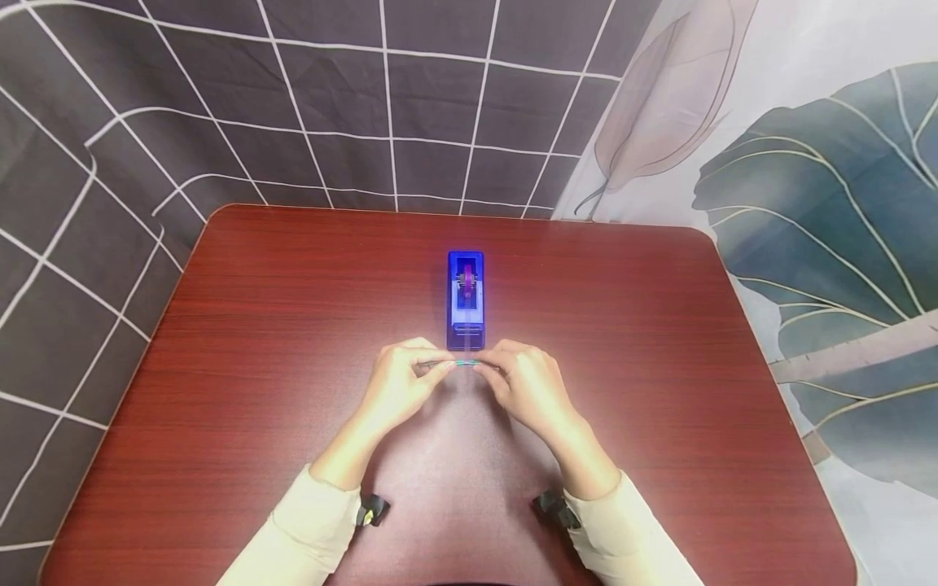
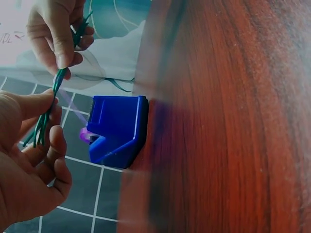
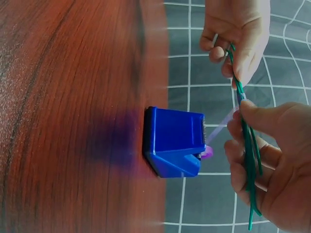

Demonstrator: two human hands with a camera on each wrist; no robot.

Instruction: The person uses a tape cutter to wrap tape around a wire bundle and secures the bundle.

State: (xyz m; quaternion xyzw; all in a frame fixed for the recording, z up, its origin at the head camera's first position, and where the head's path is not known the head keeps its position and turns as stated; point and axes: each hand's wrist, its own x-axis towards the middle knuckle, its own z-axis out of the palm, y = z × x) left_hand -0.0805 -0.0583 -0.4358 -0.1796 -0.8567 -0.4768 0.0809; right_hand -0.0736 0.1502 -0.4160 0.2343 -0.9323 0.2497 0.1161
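My left hand (image 1: 403, 381) and right hand (image 1: 533, 387) pinch a bundle of thin green strands (image 3: 249, 155) between thumbs and fingers, one hand on each side of its middle. The strands look like wires or thin stems; their loose ends stick out past the fingers in both wrist views. A blue tape dispenser (image 1: 453, 305) stands on the table just beyond the hands, with a purple-looking roll (image 1: 467, 281) inside. From its cutting edge a strip of clear tape (image 2: 73, 104) stretches to the bundle, meeting it between the two hands. The fingertips partly hide that contact.
The reddish-brown wooden table (image 1: 293, 301) reaches around the dispenser and both arms. Behind it hangs a dark grid-patterned cloth (image 1: 432, 89), and a leaf-patterned cloth (image 1: 828, 203) is at the right. Each sleeve cuff carries a small black wrist device (image 1: 375, 509).
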